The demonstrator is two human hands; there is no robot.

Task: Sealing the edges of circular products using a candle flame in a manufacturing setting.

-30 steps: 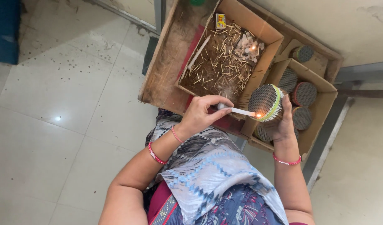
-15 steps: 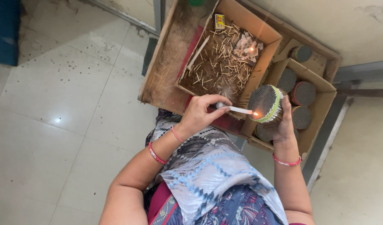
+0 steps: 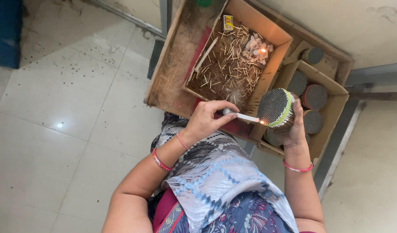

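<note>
The left hand (image 3: 205, 121) pinched a thin white candle (image 3: 244, 116), its lit tip touching the lower edge of a round bundle (image 3: 274, 107) of sticks banded green and yellow. The right hand (image 3: 295, 129) gripped that bundle from behind, face tilted left. Beyond lay a cardboard box (image 3: 276, 39) of loose sticks, a small yellow matchbox (image 3: 228, 22) in its far corner and a small flame (image 3: 263, 50) burning beside pale wax. To the right, another carton (image 3: 332, 108) held more round bundles (image 3: 315, 97).
</note>
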